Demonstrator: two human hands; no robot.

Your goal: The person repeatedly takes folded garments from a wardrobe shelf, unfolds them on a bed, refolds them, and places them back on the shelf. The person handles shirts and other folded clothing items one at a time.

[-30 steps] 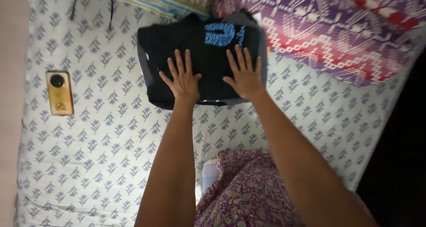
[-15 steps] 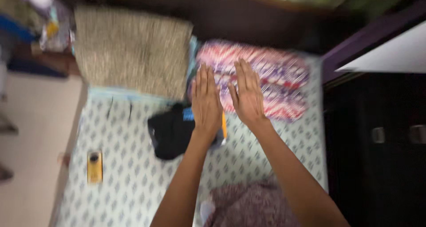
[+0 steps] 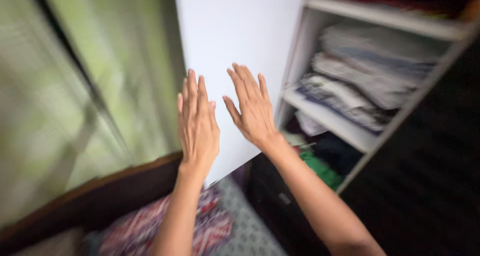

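My left hand (image 3: pixel 197 121) and my right hand (image 3: pixel 252 106) are both raised in the air, fingers spread, holding nothing. They hover in front of a white open wardrobe door (image 3: pixel 235 41). Just right of my right hand are the wardrobe's shelves (image 3: pixel 330 118) with stacks of folded clothes (image 3: pixel 360 81). The picture is blurred by motion.
Green curtains (image 3: pixel 90 86) hang at the left above a dark wooden headboard (image 3: pixel 115 191). A purple and red patterned pillow (image 3: pixel 210 226) lies on the bed below. Dark and green clothes (image 3: pixel 325 161) fill the lower shelf. A dark wardrobe side is at the right.
My hands lifted off the folded black garment on the bed and rose empty. The view swung up from the bed to the open wardrobe and curtains.
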